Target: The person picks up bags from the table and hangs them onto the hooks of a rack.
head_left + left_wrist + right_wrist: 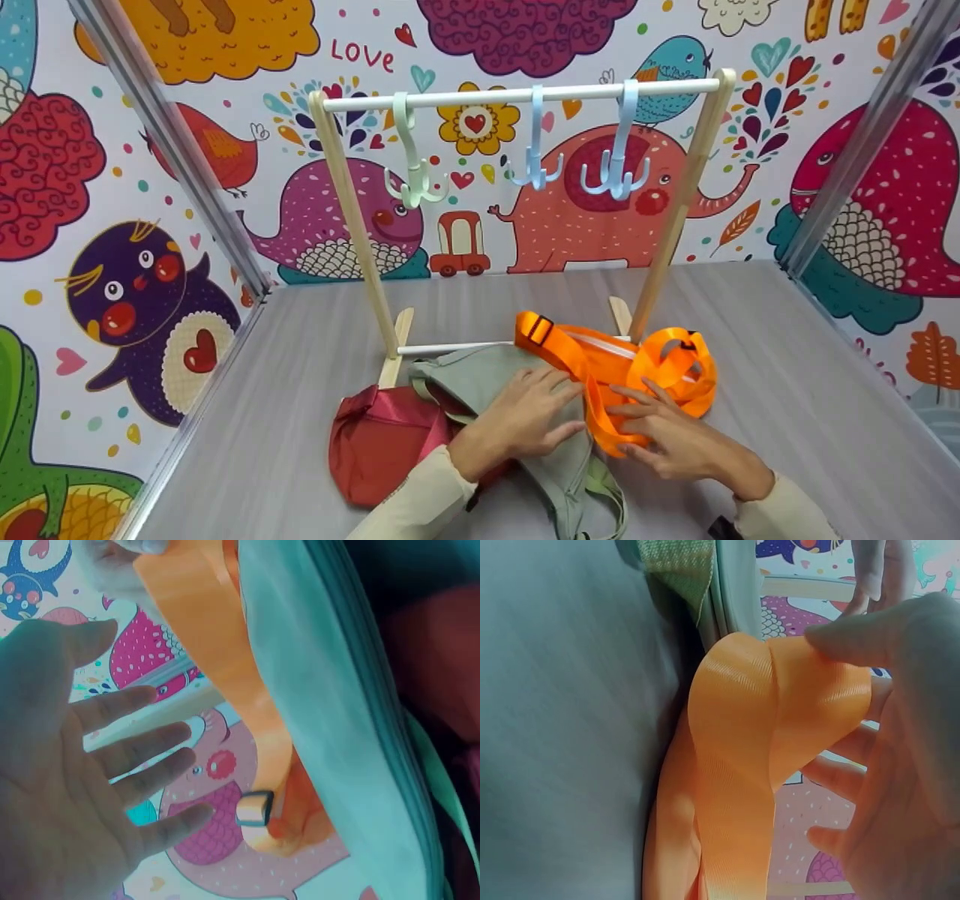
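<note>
My left hand (525, 412) is over a grey-green bag (469, 375), its fingers spread and nothing in its grasp. In the left wrist view its palm faces an orange strap (217, 637) with a dark buckle (255, 808). My right hand (667, 435) is at the orange bag (604, 367), fingers spread. In the right wrist view, a loop of orange strap (735, 735) passes between the thumb and fingers, the thumb lying against its edge. The grey-green bag lies partly over a dark red bag (382, 442).
A wooden rack (517, 95) stands behind the bags. From its white top bar hang a pale green hook (411, 165) and two light blue hooks, one in the middle (535, 150), one at the right (619, 157). Printed cartoon walls enclose the grey table (255, 435).
</note>
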